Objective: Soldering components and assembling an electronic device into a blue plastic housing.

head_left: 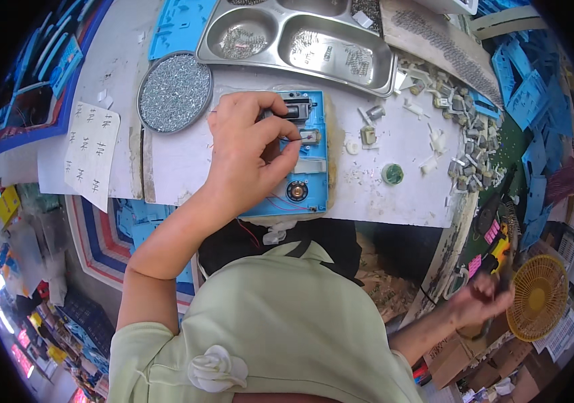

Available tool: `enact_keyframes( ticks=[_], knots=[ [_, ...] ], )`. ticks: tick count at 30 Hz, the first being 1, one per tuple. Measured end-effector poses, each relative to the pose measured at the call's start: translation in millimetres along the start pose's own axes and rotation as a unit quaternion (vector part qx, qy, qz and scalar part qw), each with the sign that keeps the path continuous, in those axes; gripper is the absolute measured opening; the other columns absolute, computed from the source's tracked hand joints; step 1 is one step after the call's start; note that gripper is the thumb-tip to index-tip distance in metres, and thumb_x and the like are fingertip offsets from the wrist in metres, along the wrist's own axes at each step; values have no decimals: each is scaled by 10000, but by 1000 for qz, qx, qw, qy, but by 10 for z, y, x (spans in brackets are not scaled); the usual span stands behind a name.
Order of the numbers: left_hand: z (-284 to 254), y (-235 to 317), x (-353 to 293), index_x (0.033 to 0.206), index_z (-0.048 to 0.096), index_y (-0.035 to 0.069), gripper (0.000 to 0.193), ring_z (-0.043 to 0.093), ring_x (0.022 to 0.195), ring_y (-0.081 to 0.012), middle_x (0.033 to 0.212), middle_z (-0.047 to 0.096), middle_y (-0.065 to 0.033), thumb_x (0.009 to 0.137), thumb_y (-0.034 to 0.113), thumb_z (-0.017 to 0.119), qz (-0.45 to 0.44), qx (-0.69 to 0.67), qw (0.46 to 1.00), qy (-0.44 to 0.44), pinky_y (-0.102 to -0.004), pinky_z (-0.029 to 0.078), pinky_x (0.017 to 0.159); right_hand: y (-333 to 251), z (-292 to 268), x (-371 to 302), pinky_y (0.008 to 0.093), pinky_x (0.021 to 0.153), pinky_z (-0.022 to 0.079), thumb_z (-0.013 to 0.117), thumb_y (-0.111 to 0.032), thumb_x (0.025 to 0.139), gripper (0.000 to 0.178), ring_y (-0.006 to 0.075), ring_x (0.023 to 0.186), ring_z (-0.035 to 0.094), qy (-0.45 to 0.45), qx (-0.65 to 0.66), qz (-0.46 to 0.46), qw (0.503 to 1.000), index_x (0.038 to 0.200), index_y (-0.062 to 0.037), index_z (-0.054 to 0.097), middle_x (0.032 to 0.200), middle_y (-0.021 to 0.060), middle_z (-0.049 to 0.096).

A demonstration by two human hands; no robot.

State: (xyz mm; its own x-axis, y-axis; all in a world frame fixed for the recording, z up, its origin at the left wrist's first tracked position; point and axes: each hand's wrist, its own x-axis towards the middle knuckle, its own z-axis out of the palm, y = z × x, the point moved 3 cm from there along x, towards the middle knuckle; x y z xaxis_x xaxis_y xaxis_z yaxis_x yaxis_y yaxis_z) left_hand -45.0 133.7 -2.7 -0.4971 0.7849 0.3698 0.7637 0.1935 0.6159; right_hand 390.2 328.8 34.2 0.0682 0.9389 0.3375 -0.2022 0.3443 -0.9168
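A light blue plastic housing point(317, 181) lies on the table in front of me, with a round speaker-like part point(297, 191) and thin red wires in its near end. From its left side my left hand point(250, 148) reaches over it. Thumb and forefinger are closed on a small motor-like silver part point(310, 137) seated in the housing; the other fingers rest by a black part point(298, 109) at the far end. My right hand point(481, 299) is off the table at the lower right, blurred, close to a yellow-and-black power tool point(500, 248). Whether it holds anything cannot be made out.
A round dish of small screws point(174, 92) stands left of the housing, a compartmented steel tray point(327, 54) behind it. Loose small motors point(468, 161) crowd the table's right side. A green round lid-like piece point(392, 174) lies nearer. A yellow basket point(537, 297) sits far right.
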Motion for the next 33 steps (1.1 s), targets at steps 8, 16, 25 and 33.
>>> enact_keyframes(
  ticks=[8, 16, 25, 33],
  knots=[
    [39, 39, 54, 869, 727, 79, 141, 503, 1164, -326, 1226, 616, -111, 741, 74, 787, -1, 14, 1000, -24, -442, 363, 1029, 826, 2536, -778, 341, 952, 543, 768, 78, 797, 635, 198, 1064, 681, -400, 13, 171, 900, 1381, -20, 540, 1159, 108, 669],
    [-14, 37, 68, 867, 719, 72, 128, 493, 1208, -354, 1274, 607, -127, 756, 83, 782, -10, -2, 999, -31, -475, 360, 1053, 923, 3011, -967, 264, 891, 539, 722, 121, 851, 520, 135, 1022, 664, -473, 23, 151, 868, 1330, -27, 583, 1142, 91, 645],
    [10, 38, 45, 850, 709, 92, 118, 480, 1227, -366, 1303, 599, -121, 752, 97, 774, -10, 3, 1000, -30, -494, 329, 1065, 949, 2771, -843, 251, 803, 526, 759, 110, 827, 453, 114, 883, 648, -416, -43, 84, 904, 1246, -14, 639, 1028, 68, 663],
    [131, 76, 52, 822, 705, 112, 108, 463, 1269, -376, 1344, 599, -97, 737, 104, 771, 4, 50, 998, -43, -514, 292, 1059, 821, 2241, -730, 242, 611, 409, 789, 35, 821, 316, 112, 678, 537, -412, -68, -14, 908, 1104, 11, 648, 795, 55, 622]
  ],
)
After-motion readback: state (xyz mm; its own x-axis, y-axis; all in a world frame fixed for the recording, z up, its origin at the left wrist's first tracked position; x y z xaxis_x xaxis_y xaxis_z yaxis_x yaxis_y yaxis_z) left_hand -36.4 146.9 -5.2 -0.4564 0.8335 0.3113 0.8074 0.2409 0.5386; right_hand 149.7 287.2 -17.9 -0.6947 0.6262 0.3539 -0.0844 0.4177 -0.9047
